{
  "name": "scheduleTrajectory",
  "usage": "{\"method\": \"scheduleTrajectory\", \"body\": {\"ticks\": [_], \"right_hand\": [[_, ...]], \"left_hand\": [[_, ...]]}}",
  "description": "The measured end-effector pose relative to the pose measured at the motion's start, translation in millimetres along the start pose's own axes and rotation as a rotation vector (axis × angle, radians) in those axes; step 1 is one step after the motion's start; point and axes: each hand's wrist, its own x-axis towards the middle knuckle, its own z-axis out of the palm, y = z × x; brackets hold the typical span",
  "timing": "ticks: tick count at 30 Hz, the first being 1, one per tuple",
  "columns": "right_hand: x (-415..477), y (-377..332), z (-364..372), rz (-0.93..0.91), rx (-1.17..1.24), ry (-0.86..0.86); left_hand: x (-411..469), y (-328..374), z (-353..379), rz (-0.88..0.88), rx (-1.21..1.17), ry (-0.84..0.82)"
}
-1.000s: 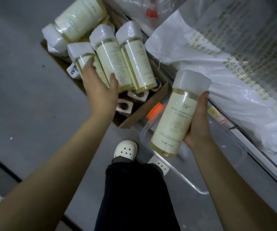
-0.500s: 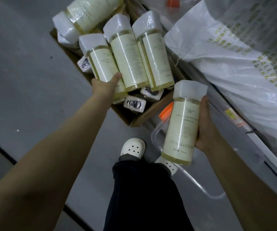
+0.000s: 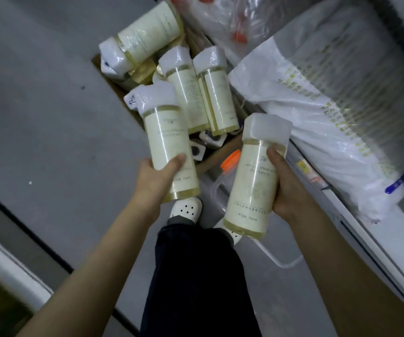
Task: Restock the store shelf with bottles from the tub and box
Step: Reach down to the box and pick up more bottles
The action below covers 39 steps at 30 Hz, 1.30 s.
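A second ago the left hand [image 3: 158, 181] was down among the bottles in the cardboard box [image 3: 219, 154]. Now I see it up and clear of the pile with one bottle in it. That left bottle [image 3: 169, 142] points cap-first toward twelve o'clock, leaning a touch to eleven, its film-wrapped cap over the box and its base just above the shoe [image 3: 186, 210]. The thumb presses across the lower label and the palm cups the side. The other fingers go round the back, where I cannot see them. The right hand [image 3: 291, 190] grips the right bottle [image 3: 254, 186] at three o'clock of the left one, as it did before. Its thumb lies flat near the top of the label, with the remaining fingers hidden behind.

With both hands loaded, I judge the picking step done for this trip. Left in the box are a pair of wrapped bottles [image 3: 189, 100] side by side at twelve o'clock and another lying across the pile at eleven. The clear tub [image 3: 214, 189] sits on the floor at five o'clock of the box, with an orange cap [image 3: 230, 160] showing at its near end. The shelf edge [image 3: 378, 242] runs along the three-to-five o'clock side, with a white sack [image 3: 317, 117] lying on it. I expect a turn toward the shelf next; the wrap looks slippery, so I would keep both grips firm
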Motion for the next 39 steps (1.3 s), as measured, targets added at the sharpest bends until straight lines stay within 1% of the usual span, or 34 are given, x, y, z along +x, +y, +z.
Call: {"method": "scheduleTrajectory", "body": {"ticks": [3, 5, 9, 12, 13, 15, 18, 20, 23, 26, 30, 33, 36, 39], "right_hand": [[-57, -21, 24, -0.079, -0.067, 0.007], [-91, -36, 39, -0.125, -0.088, -0.026], [-197, -72, 85, -0.228, -0.074, -0.056], [-266, -92, 118, -0.331, -0.073, -0.032], [-288, -99, 127, -0.367, -0.075, 0.001], [-328, -111, 142, -0.447, -0.05, 0.033], [-376, -128, 157, -0.552, 0.007, 0.003], [-400, -142, 168, -0.641, 0.019, -0.011], [-437, -164, 182, -0.808, -0.03, -0.022], [-475, -185, 187, -0.946, -0.047, -0.045], [-525, -204, 181, -1.098, -0.056, -0.063], [-566, -214, 170, -1.204, -0.049, -0.032], [-614, -217, 151, -1.302, -0.075, 0.037], [-662, -216, 126, -1.385, -0.096, 0.048]], "left_hand": [[-70, 32, -21, 0.07, 0.009, -0.049], [-105, 54, -32, 0.126, 0.021, -0.073], [-205, 117, -63, 0.235, -0.019, -0.174], [-277, 158, -78, 0.335, -0.067, -0.257], [-298, 171, -83, 0.364, -0.073, -0.287], [-332, 192, -92, 0.435, -0.065, -0.364], [-374, 221, -100, 0.536, -0.06, -0.43], [-398, 237, -102, 0.609, -0.051, -0.438], [-432, 257, -103, 0.735, -0.03, -0.454], [-461, 275, -98, 0.835, -0.033, -0.501], [-496, 300, -84, 0.929, -0.048, -0.61], [-525, 314, -69, 1.02, -0.021, -0.679], [-563, 322, -48, 1.098, 0.018, -0.766], [-605, 320, -24, 1.149, 0.011, -0.866]]}}
